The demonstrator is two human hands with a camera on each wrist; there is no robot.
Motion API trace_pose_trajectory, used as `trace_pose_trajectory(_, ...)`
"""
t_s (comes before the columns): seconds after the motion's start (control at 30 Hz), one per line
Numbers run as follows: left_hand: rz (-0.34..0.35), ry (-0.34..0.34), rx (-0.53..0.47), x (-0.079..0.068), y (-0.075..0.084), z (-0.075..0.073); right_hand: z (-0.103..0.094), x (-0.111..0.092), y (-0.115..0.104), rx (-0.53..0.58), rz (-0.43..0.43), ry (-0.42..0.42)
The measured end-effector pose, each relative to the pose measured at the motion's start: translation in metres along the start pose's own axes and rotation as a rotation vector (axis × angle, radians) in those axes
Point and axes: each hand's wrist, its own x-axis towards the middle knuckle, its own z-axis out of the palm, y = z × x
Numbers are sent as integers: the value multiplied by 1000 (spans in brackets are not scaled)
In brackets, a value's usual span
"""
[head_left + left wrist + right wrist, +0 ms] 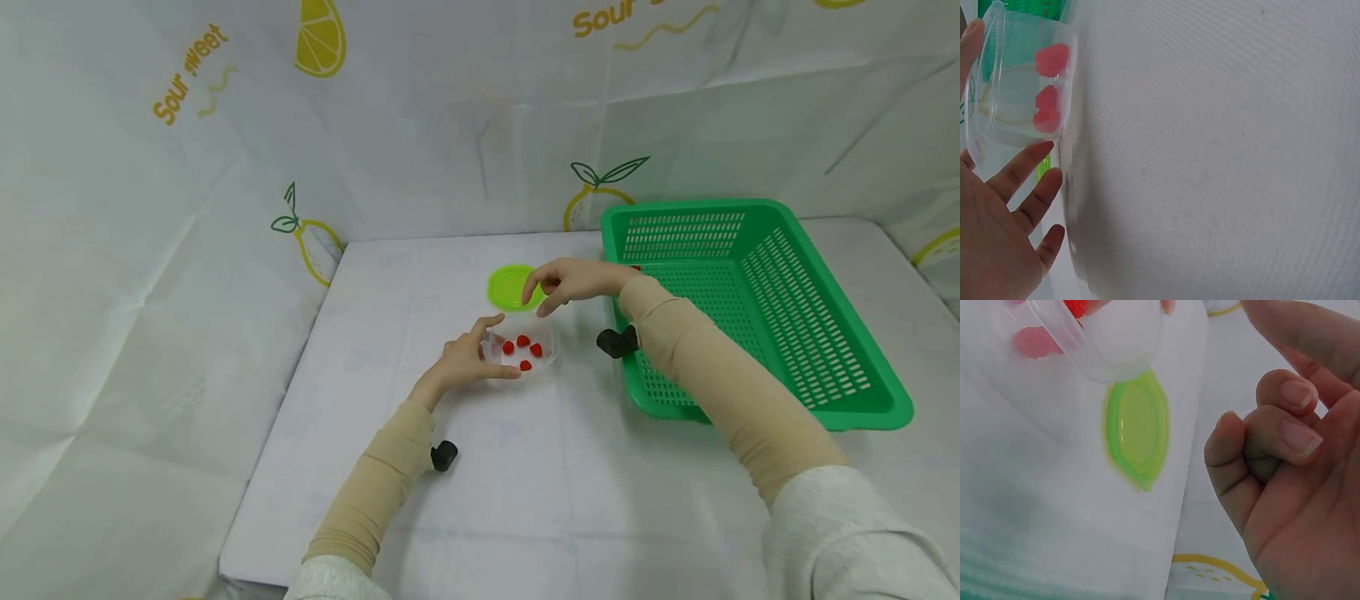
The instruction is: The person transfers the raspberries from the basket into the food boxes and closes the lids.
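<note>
A clear plastic container [552,354] stands on the table with several red raspberries [522,341] on its bottom. My left hand [461,358] holds it from the left, thumb and index finger spread around its sides; in the left wrist view the other fingers [1041,197] reach out beside it. Above and behind the container hovers my right hand [573,282], with nothing in it; in the right wrist view some of its fingers [1272,434] are loosely bent. A bright green lid [507,287] lies flat behind the container, partly covered by the right hand in the head view.
To the right sits a large green basket [813,308] with slotted walls. A small red thing [636,268] shows inside it near the right wrist, mostly hidden. A white cloth with lemon prints [480,150] hangs behind the white table [495,467].
</note>
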Motion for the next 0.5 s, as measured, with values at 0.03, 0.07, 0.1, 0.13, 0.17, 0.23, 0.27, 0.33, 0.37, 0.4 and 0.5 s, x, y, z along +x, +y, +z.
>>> trace_pose_trajectory(0.03,-4,0,1,0,0,0,-1,-2,0,8,-2,6)
trace_pose_trajectory(0.07,-8,1,4,0,0,0,-2,-4,0,20,-1,12)
trace_pose_trajectory(0.1,-13,0,5,-1,1,0,-4,-7,1,31,-3,20)
trace_pose_trajectory(0.13,-16,-1,5,-1,1,0,-5,-9,1,42,-1,28)
trace_pose_trajectory(0.17,-20,-1,6,-1,1,0,-6,-11,1,55,-1,38)
trace_pose_trajectory(0.23,-27,-3,3,-1,2,0,-9,-16,1,85,2,56)
trace_pose_trajectory(0.27,-27,-4,2,-1,2,0,-11,-18,1,101,5,66)
trace_pose_trajectory(0.33,-29,-3,0,-1,3,-1,-14,-23,2,124,11,86)
trace_pose_trajectory(0.37,-31,-3,0,-1,3,-1,-16,-26,3,132,11,96)
trace_pose_trajectory(0.4,-33,-3,-2,-1,3,0,-17,-29,3,141,11,108)
trace_pose_trajectory(0.5,-36,-4,-4,-1,4,0,-22,-38,5,161,5,148)
